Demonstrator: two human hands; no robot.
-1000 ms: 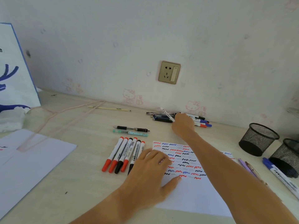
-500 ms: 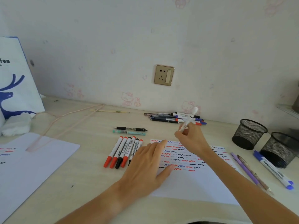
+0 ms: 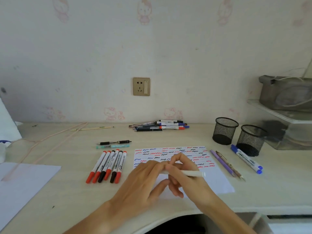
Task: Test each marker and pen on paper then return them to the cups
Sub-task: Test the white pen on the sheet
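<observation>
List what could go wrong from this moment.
1. Both hands, left hand and right hand, work the white pen above the test paper; an uncapped tip might smear the squiggles.
2. The paper looks unpinned, so the first stroke could shift it.
3. The two purple pens lie beside the right forearm; a sweep might roll them.

Two black mesh cups stand right of the right hand. Six capped markers lie in a row left of the left hand. Two pens lie beyond that row. Two sheets of paper lie on the worktop.
</observation>
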